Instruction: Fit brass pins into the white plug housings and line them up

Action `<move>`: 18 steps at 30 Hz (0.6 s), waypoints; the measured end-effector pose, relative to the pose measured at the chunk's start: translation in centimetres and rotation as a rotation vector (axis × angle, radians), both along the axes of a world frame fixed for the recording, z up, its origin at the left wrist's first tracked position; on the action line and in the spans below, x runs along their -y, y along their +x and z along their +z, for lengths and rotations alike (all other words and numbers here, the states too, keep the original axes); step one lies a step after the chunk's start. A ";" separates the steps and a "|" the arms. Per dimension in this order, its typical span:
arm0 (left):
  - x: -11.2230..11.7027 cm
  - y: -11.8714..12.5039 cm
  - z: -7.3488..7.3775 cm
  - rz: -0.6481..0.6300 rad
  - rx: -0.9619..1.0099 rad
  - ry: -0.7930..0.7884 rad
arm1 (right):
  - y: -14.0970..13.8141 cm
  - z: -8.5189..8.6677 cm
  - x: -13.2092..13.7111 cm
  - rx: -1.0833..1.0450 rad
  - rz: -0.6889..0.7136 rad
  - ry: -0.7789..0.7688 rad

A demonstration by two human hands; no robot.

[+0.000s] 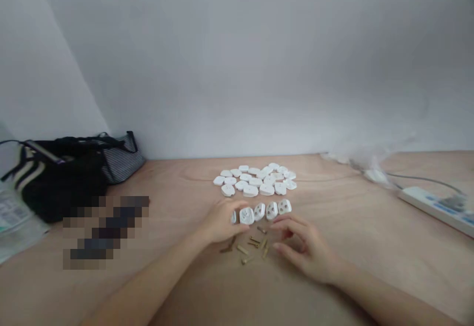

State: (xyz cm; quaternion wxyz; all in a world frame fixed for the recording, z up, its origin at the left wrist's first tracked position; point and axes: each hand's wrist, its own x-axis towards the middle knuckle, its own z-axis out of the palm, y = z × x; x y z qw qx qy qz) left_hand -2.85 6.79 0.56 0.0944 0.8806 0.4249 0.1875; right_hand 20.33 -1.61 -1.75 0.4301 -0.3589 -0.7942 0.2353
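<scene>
A short row of white plastic plug shells lies on the wooden table, including a square shell [246, 216] and a shell with dark holes [271, 211]. My left hand [222, 221] is at the row's left end, thumb and fingers apart around the end shells; one is partly hidden there, and I cannot tell whether the fingers press on it. Just right of several small brass metal pieces [242, 250], my right hand [309, 247] is curved with thumb and forefinger apart and nothing visible between them. Behind the row lies a cluster of white plastic covers [251, 190].
On the left are a black bag [62, 183], a striped pouch [122, 160] and a blurred-out dark object [107, 232]. To the right a white power strip [437, 207] with a grey cable lies near clear plastic wrap [374, 163]. A pale wall [237, 69] rises behind the table.
</scene>
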 end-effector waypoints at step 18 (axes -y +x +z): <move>-1.9 1.9 0.7 -0.281 0.074 -0.118 | 1.0 0.4 -0.1 0.453 0.028 0.040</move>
